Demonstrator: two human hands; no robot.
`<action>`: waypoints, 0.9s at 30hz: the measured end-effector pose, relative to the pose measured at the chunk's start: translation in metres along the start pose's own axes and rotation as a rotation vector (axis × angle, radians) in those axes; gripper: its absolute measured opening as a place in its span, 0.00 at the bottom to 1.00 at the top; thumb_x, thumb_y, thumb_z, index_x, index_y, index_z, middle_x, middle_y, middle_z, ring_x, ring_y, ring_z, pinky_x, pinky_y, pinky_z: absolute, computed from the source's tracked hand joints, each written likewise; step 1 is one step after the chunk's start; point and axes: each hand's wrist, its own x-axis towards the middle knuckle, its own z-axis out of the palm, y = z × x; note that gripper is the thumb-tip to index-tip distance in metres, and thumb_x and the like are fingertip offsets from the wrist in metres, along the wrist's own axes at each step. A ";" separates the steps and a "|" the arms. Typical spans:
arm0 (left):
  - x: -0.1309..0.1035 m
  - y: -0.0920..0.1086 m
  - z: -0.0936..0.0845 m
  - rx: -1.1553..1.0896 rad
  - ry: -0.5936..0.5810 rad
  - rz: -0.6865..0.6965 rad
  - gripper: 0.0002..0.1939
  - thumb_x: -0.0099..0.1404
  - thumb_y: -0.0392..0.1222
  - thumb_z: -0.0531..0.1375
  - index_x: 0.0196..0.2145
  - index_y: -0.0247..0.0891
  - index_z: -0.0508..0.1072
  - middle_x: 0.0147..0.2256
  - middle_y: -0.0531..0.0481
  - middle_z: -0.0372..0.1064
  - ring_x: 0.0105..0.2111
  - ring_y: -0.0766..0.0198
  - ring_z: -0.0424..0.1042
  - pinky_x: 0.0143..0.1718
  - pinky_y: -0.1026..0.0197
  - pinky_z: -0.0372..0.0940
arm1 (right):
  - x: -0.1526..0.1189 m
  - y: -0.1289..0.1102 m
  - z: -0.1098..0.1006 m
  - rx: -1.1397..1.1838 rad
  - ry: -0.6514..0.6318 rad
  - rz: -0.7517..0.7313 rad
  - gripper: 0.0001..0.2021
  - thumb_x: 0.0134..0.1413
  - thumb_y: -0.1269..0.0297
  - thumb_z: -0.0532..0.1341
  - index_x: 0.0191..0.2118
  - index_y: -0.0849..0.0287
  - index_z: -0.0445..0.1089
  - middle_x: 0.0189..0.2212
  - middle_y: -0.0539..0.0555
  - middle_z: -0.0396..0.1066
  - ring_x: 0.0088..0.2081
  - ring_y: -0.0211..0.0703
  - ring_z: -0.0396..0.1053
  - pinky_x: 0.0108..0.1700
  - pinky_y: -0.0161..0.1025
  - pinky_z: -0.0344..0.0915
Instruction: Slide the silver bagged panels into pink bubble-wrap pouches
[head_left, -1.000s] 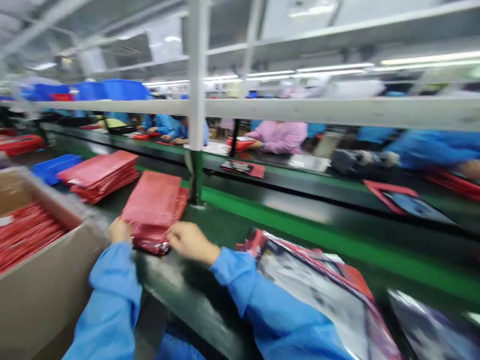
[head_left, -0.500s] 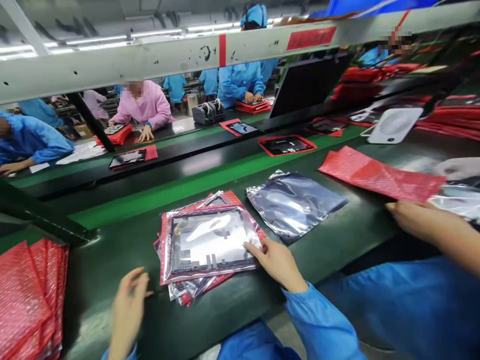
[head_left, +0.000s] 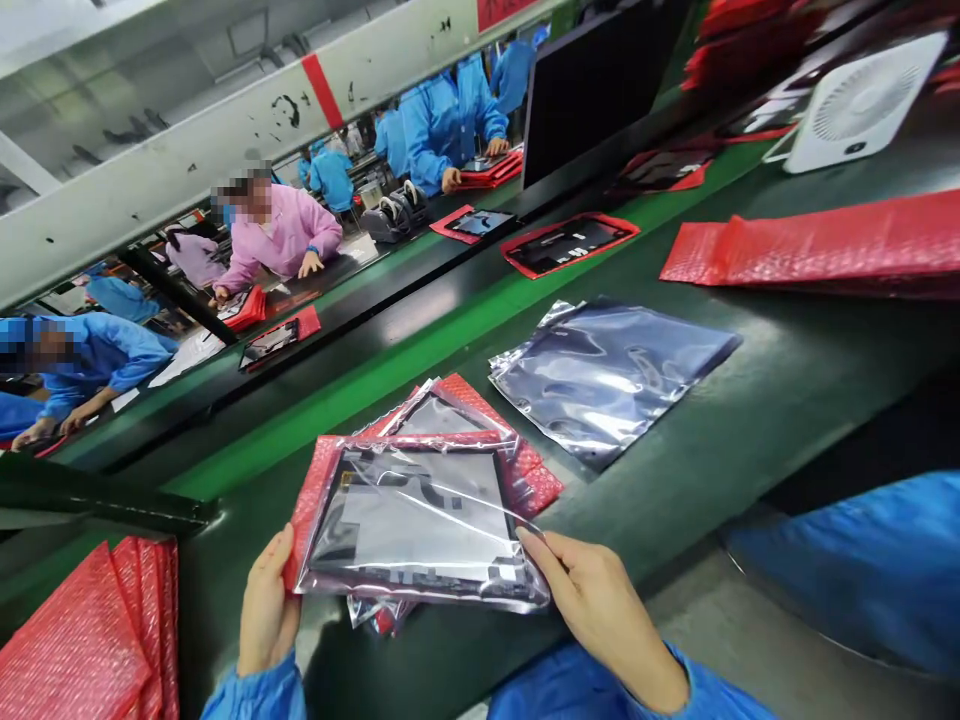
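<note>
A flat, tablet-like panel (head_left: 427, 525) in a clear, shiny bag is tilted up between my two hands. A red bubble bag (head_left: 309, 490) shows behind it along its left and top edges. My left hand (head_left: 266, 600) is closed on the left edge, thumb over the red bubble bag. At the lower right corner, my right hand (head_left: 604, 600) pinches the clear bag of the panel. Beneath lie another clear-bagged panel (head_left: 442, 412) and more red bubble wrap (head_left: 536, 482), partly covered. Silvery anti-static bags (head_left: 615, 375) lie flat to the right.
Red bubble bags (head_left: 82, 640) are piled at left, more (head_left: 817, 240) at right. A white fan (head_left: 862, 105) and a dark monitor (head_left: 592, 100) stand behind. Panels on red bags (head_left: 570, 245) lie along the green strip. A metal post (head_left: 105, 500) stands at left; co-workers sit opposite.
My left hand has moved in and closed on the red bubble bag. The panel has been raised and tilted. The neighbour's hand at right has gone from view, and the view has tilted.
</note>
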 end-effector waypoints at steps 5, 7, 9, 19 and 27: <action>0.053 0.028 -0.042 0.344 0.215 0.241 0.18 0.45 0.58 0.63 0.22 0.39 0.71 0.24 0.49 0.72 0.30 0.56 0.70 0.30 0.59 0.66 | 0.007 0.007 -0.031 -0.074 0.359 0.060 0.23 0.56 0.44 0.53 0.22 0.58 0.67 0.15 0.50 0.62 0.19 0.38 0.60 0.24 0.35 0.55; 0.067 0.035 -0.063 0.631 0.261 0.279 0.18 0.47 0.57 0.62 0.17 0.38 0.68 0.20 0.48 0.68 0.27 0.56 0.68 0.28 0.58 0.63 | 0.004 0.013 -0.039 0.028 0.337 0.265 0.26 0.51 0.37 0.53 0.25 0.58 0.68 0.12 0.49 0.60 0.16 0.41 0.59 0.20 0.36 0.55; 0.072 0.038 -0.077 0.878 0.283 0.396 0.19 0.52 0.56 0.59 0.17 0.38 0.67 0.19 0.47 0.66 0.27 0.54 0.68 0.29 0.56 0.63 | -0.003 0.019 -0.040 0.235 0.280 0.434 0.31 0.45 0.32 0.56 0.35 0.60 0.69 0.11 0.48 0.59 0.15 0.43 0.58 0.17 0.37 0.55; 0.020 -0.062 -0.054 1.048 -0.090 0.730 0.33 0.56 0.59 0.58 0.53 0.37 0.66 0.57 0.36 0.63 0.59 0.42 0.61 0.61 0.40 0.55 | -0.005 -0.008 -0.027 0.301 0.102 0.312 0.24 0.36 0.39 0.66 0.28 0.57 0.68 0.23 0.53 0.68 0.27 0.47 0.64 0.33 0.40 0.69; -0.038 -0.096 -0.084 0.864 0.046 0.548 0.22 0.58 0.64 0.56 0.32 0.43 0.75 0.44 0.43 0.76 0.46 0.48 0.74 0.52 0.48 0.67 | -0.019 0.011 -0.014 0.120 0.240 0.369 0.29 0.52 0.31 0.53 0.23 0.55 0.65 0.20 0.53 0.63 0.21 0.43 0.59 0.22 0.40 0.62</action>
